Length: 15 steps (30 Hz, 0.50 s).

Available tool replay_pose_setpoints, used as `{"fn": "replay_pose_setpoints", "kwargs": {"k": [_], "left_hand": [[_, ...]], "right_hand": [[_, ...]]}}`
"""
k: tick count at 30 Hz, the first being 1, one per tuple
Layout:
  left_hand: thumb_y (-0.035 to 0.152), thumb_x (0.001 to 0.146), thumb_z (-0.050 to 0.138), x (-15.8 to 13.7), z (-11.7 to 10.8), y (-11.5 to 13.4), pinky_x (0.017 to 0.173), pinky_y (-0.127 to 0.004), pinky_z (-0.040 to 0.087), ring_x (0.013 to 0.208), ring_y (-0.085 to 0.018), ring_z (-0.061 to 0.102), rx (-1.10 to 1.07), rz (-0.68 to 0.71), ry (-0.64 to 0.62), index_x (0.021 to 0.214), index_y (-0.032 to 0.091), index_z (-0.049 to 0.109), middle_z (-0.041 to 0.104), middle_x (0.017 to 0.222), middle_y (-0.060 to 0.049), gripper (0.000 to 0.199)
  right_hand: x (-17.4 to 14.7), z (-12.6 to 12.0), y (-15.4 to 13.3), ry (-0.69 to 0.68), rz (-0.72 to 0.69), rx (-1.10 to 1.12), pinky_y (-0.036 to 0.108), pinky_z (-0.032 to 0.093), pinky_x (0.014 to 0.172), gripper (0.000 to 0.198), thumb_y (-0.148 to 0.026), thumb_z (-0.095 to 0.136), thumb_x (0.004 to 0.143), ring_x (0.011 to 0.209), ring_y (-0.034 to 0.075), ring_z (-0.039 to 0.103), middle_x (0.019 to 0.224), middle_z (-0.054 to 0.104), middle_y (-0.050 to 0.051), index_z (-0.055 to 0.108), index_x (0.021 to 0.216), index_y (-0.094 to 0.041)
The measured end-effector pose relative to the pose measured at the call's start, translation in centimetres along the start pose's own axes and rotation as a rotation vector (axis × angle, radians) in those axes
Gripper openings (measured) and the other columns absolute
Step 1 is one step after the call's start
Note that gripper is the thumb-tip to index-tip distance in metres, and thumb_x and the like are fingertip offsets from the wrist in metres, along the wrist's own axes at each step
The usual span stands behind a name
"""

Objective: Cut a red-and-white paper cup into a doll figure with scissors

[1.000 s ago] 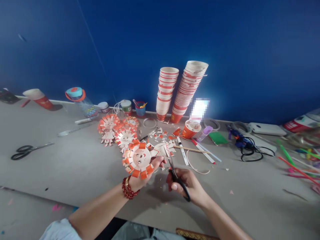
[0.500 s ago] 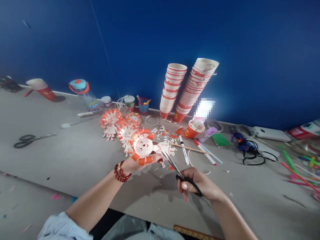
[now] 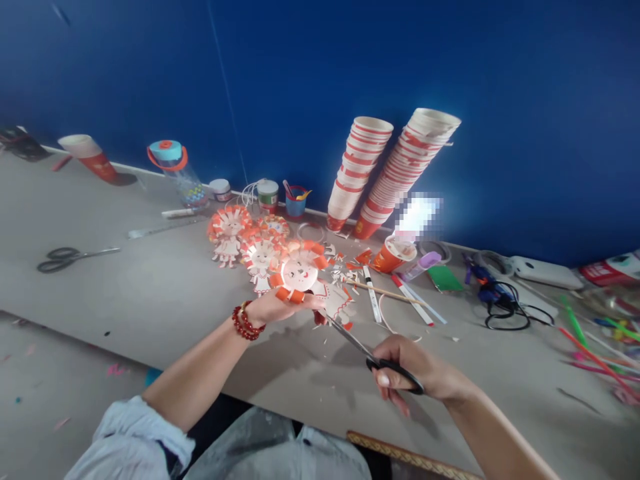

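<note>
My left hand (image 3: 287, 308) is closed on a paper doll (image 3: 300, 275) with a drawn smiling face, curled orange strips round its head and a white dress body trimmed in red. In my right hand (image 3: 410, 370) is a pair of black-handled scissors (image 3: 357, 343). Their blade tips reach the doll's lower edge beside my left fingertips; I cannot tell whether they are cutting into it. Just behind the held doll lie several similar finished-looking paper dolls (image 3: 259, 257) with orange fringes. Orange and white paper scraps (image 3: 343, 270) are scattered to the doll's right.
Two tall stacks of paper cups (image 3: 360, 167) lean by the blue wall. A cup of scraps (image 3: 394, 255), markers (image 3: 371, 293), a wooden stick (image 3: 390, 292) and a glue gun (image 3: 493, 290) lie to the right. Other scissors (image 3: 77, 257) and a clear bottle (image 3: 183, 177) are left.
The scissors in my right hand have moved right and slightly down, away from the doll's middle toward its lower edge. The doll has tilted in my left hand. The whole view has shifted a little.
</note>
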<state>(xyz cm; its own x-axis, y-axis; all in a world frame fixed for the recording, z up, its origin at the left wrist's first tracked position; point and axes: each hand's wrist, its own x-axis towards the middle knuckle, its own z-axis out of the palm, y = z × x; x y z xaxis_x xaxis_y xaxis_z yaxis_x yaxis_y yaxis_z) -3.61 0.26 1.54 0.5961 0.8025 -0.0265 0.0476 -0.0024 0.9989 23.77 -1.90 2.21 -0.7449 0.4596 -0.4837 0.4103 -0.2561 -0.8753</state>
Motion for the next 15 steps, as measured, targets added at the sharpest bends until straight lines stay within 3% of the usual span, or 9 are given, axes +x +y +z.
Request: {"fn": "replay_pose_setpoints", "kwargs": {"k": [7,15], "left_hand": [[0.026,0.078,0.059,0.1,0.4,-0.8,0.078,-0.026,0.047,0.074,-0.018,0.064,-0.111,-0.006,0.024,0.084,0.025,0.073,0.07,0.066,0.0,0.015],[0.02,0.078,0.059,0.2,0.3,-0.6,0.075,-0.026,0.047,0.072,-0.019,0.066,-0.144,-0.007,-0.03,0.087,0.021,0.072,0.072,0.072,-0.002,0.016]], "right_hand": [[-0.5,0.3,0.2,-0.026,0.089,-0.018,0.018,0.029,0.038,0.042,-0.055,0.063,0.074,0.035,0.01,0.048,0.044,0.057,-0.001,0.064,0.06,-0.016],[-1.1,1.3,-0.3,-0.076,0.083,0.044,0.019,0.031,0.042,0.043,-0.055,0.061,0.077,0.035,0.01,0.05,0.043,0.058,0.0,0.064,0.062,-0.015]]}}
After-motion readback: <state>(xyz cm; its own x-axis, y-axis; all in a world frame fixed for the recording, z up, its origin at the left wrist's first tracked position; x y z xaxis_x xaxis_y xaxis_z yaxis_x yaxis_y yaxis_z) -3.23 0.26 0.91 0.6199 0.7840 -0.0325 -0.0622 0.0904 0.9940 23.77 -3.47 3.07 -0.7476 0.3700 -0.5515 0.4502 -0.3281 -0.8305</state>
